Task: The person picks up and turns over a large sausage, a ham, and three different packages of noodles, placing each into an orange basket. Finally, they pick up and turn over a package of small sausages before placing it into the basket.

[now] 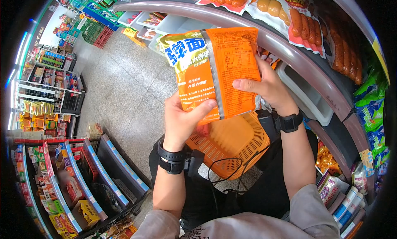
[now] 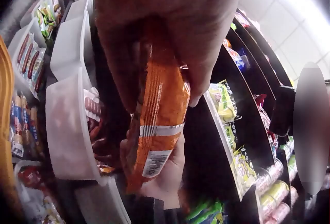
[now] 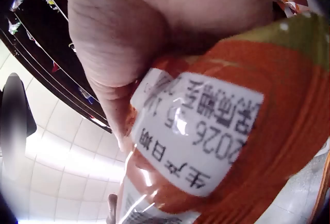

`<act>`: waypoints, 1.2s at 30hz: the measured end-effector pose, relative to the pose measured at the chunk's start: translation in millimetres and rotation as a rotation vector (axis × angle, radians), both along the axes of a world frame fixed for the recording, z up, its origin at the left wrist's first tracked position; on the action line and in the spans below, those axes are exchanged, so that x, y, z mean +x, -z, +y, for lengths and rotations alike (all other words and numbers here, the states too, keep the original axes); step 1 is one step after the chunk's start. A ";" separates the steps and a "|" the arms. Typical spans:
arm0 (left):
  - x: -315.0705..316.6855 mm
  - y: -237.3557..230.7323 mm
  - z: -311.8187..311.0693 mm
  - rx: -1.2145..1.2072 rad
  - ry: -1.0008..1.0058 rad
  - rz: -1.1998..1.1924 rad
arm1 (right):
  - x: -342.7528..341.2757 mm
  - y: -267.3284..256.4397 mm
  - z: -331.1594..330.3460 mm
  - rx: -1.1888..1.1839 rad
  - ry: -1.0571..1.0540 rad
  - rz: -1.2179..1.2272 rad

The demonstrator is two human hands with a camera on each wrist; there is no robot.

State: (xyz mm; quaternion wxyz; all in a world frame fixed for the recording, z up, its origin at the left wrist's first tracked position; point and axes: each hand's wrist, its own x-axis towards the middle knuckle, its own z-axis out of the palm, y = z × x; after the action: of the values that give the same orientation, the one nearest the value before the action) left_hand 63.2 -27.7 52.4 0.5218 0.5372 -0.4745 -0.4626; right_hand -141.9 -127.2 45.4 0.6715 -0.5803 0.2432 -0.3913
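Note:
An orange noodle packet point(image 1: 237, 65) with a silver stripe and a yellow corner is held up in front of the body. My left hand point(image 1: 178, 119) grips its lower left side, thumb lying on the printed face. On the opposite edge, my right hand point(image 1: 275, 88) holds it with the thumb across the small print. The left wrist view catches the packet point(image 2: 167, 100) edge-on, a barcode near its end. Close up in the right wrist view is a white label point(image 3: 206, 136) with a printed date. Fingers behind the packet are hidden in the head view.
Below the packet, an orange plastic basket point(image 1: 223, 139) sits by the legs, with a black cable across it. Packed sausages point(image 1: 306, 26) lie on the curved shelf at right, above white bins point(image 1: 308, 94). A low rack point(image 1: 105, 164) of snacks stands at left on the speckled floor point(image 1: 124, 82).

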 end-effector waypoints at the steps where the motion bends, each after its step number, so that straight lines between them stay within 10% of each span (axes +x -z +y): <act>1: -0.2 -0.3 -0.1 0.007 0.014 0.015 | 0.5 1.4 -0.7 0.028 0.007 -0.012; 14: 1.9 6.5 -0.4 0.101 0.165 0.293 | -2.3 0.0 -1.7 0.146 0.005 -0.068; 20: -3.0 19.0 -14.3 -0.154 -0.157 -0.271 | 8.7 16.8 -3.8 0.067 0.209 -0.093; 26: -15.8 25.7 -11.6 -0.314 0.013 -0.580 | 41.4 21.5 15.9 -0.284 0.457 0.015; 32: -19.7 45.1 -6.1 -0.073 -0.053 0.520 | 49.9 -1.3 37.3 -0.711 0.221 0.255; 36: -11.3 30.0 -1.7 -0.080 -0.100 0.774 | 38.6 -4.7 28.8 -0.812 0.129 0.308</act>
State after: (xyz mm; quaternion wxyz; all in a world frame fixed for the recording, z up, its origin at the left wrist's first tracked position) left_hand 51.8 -29.4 22.3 0.7046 0.3249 -0.2335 -0.5860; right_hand -103.3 -98.4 50.1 0.3192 -0.8323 0.2028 -0.4053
